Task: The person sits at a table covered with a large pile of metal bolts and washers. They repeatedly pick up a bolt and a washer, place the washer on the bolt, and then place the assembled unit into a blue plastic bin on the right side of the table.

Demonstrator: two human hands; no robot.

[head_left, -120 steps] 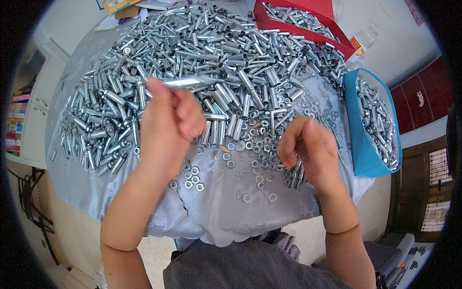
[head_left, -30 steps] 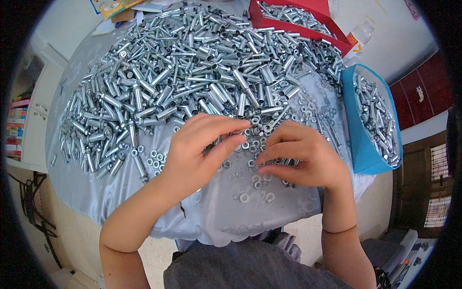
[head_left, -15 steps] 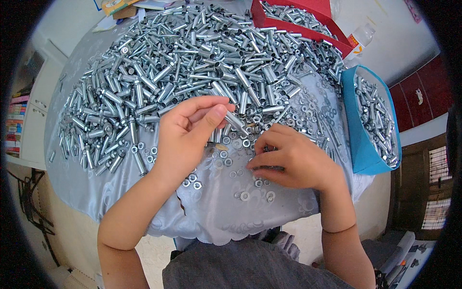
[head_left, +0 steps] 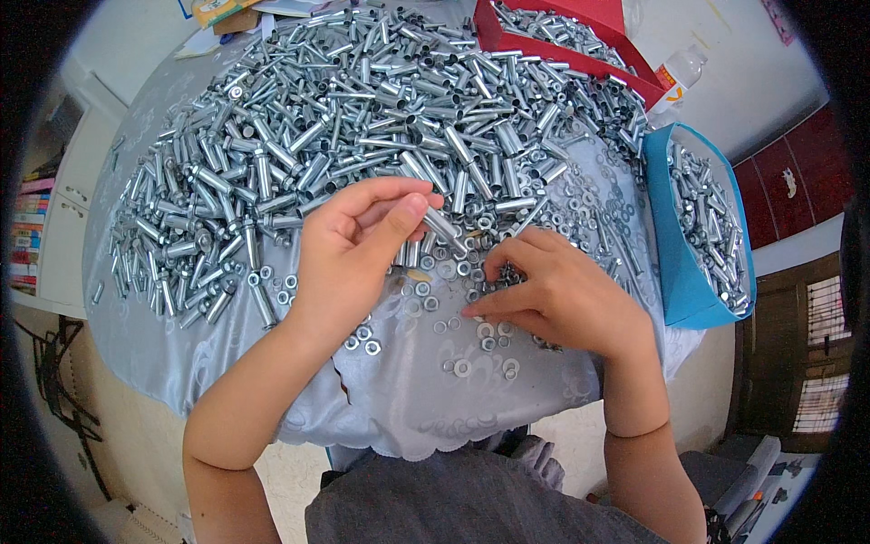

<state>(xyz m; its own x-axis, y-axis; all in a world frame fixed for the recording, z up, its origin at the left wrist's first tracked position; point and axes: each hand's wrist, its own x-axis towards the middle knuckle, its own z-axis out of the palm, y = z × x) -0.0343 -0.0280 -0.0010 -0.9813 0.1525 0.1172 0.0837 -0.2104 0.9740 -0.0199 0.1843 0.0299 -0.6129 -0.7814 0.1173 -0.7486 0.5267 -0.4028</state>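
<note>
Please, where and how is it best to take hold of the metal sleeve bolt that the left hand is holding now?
Probably at its upper end, as the left hand does: thumb and fingertips pinch the metal sleeve bolt across its round shaft, coming from the left. It is a thin, smooth cylinder slanting down to the right, so the lower end stays free near the right hand and the washers.
</note>
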